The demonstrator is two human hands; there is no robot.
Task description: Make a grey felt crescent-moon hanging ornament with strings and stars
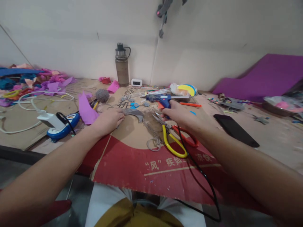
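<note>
The right hand [169,111] is closed around the grip of a blue glue gun [165,101], its nozzle pointing left. The left hand [110,118] lies on the cardboard [132,167], its fingers close together at the left end of a curved gray piece [133,113] — whether they pinch it or only press it down, I cannot tell. The gray piece lies between the two hands, and a loose gray strand [157,141] coils nearer the wearer.

Just below the right hand, scissors [165,134] with one yellow and one red handle lie with their blades apart. A black cord [206,177] passes over their handles and drops past the cardboard's near edge. Beyond the left hand are a purple scrap [87,108] and a ball of gray yarn [102,95]; a blue-and-white power strip [63,128] with a white charger [50,120] sits to the left.

Farther out, a black phone [235,130] lies on the surface [272,142] beside the right forearm. A bottle [122,71] stands upright near the wall, next to a small white clock [136,83] — colored scraps [53,80] heap at far left, and a large purple sheet [265,78] leans at right.
</note>
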